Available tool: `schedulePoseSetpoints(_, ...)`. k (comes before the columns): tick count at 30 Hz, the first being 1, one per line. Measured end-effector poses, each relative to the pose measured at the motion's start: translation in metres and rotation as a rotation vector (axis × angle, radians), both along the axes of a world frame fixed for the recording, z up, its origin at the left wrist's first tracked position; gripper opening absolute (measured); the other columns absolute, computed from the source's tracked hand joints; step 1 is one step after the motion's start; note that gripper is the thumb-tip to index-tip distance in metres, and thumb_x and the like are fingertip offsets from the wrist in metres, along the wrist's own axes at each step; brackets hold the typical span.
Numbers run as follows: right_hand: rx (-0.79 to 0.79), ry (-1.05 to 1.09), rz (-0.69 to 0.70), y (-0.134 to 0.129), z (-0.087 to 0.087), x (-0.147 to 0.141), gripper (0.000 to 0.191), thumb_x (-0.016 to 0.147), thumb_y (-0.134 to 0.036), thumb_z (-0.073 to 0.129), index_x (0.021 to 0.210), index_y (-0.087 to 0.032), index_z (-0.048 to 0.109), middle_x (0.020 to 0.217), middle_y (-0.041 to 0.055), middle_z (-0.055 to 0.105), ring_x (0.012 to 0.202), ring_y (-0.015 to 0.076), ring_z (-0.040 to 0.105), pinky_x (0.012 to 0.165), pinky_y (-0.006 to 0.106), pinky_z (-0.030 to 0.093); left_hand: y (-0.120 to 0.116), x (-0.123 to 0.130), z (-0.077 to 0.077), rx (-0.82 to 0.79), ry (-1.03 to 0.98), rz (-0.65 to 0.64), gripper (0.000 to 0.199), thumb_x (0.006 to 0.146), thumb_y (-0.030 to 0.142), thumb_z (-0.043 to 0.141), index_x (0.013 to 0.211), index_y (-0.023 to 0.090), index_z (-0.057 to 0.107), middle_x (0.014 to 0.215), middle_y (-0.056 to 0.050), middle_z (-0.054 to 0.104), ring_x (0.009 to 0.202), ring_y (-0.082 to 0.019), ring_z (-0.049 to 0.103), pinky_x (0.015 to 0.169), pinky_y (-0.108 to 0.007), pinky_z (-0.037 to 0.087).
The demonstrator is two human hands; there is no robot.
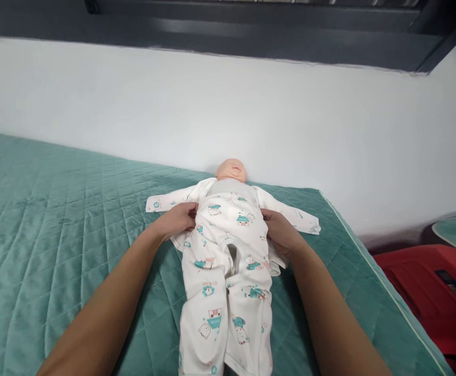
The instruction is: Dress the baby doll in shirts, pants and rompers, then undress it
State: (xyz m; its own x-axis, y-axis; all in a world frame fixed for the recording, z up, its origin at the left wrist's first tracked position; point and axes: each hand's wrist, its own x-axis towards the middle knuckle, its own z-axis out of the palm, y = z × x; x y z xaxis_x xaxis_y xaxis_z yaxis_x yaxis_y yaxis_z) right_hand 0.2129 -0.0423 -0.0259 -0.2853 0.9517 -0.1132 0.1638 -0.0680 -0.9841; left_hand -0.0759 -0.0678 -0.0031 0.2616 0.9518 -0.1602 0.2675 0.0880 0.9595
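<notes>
A baby doll (231, 170) lies on its back on a green quilted cover, its head by the wall. White printed trousers (208, 261) cover its belly and legs, up to a grey patch at the chest. A white printed top (290, 210) lies spread under it, sleeves out to both sides. My left hand (178, 219) pinches the trousers' waist at the left edge, fingertips partly hidden. At the right edge of the waist, my right hand (278, 230) has its fingers closed on the trousers too.
The green quilted cover (75, 235) spreads widely to the left, with its piped edge on the right. Beyond that edge sits a red case (431, 282). A white wall (212, 109) stands behind the doll, under a dark frame (231, 31).
</notes>
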Motion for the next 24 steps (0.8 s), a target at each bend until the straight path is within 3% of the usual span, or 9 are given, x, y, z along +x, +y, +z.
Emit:
schedulePoseSetpoints(9, -0.103, 0.166, 0.017, -0.004, 0.005, -0.007, 0.037, 0.069, -0.029, 0.074, 0.106, -0.024, 0.074, 0.099, 0.0058, 0.078, 0.090, 0.0278, 0.072, 0.080, 0.040, 0.058, -0.006, 0.000, 0.003, -0.063, -0.064, -0.040, 0.028, 0.061, 0.017, 0.062, 0.087, 0.018, 0.071, 0.081, -0.004, 0.072, 0.086, -0.025, 0.066, 0.071, -0.030, 0.052)
schedulePoseSetpoints(15, -0.090, 0.129, 0.045, -0.003, 0.000, -0.003, 0.038, 0.070, -0.030, 0.074, 0.108, -0.025, 0.073, 0.094, 0.0048, 0.078, 0.094, 0.0287, 0.071, 0.082, 0.041, 0.058, -0.005, 0.006, -0.004, -0.175, -0.328, -0.009, 0.042, 0.058, 0.010, 0.062, 0.099, 0.017, 0.068, 0.099, -0.005, 0.073, 0.091, -0.021, 0.067, 0.081, -0.031, 0.053)
schedulePoseSetpoints(20, -0.054, 0.103, 0.032, -0.003, -0.001, -0.003, 0.036, 0.068, -0.029, 0.075, 0.105, -0.026, 0.074, 0.091, 0.0042, 0.078, 0.094, 0.0293, 0.071, 0.083, 0.040, 0.057, -0.002, 0.010, -0.015, -0.184, -0.483, -0.034, 0.048, 0.052, 0.005, 0.060, 0.099, 0.016, 0.068, 0.093, -0.007, 0.073, 0.094, -0.023, 0.068, 0.081, -0.032, 0.054)
schedulePoseSetpoints(24, -0.031, 0.032, 0.014, -0.003, 0.000, -0.004, 0.037, 0.069, -0.032, 0.074, 0.105, -0.025, 0.074, 0.091, 0.0049, 0.078, 0.094, 0.0300, 0.071, 0.082, 0.041, 0.058, -0.003, 0.015, -0.014, -0.162, -0.523, -0.049, 0.051, 0.054, 0.005, 0.067, 0.104, 0.017, 0.066, 0.093, -0.007, 0.074, 0.095, -0.024, 0.068, 0.080, -0.033, 0.055)
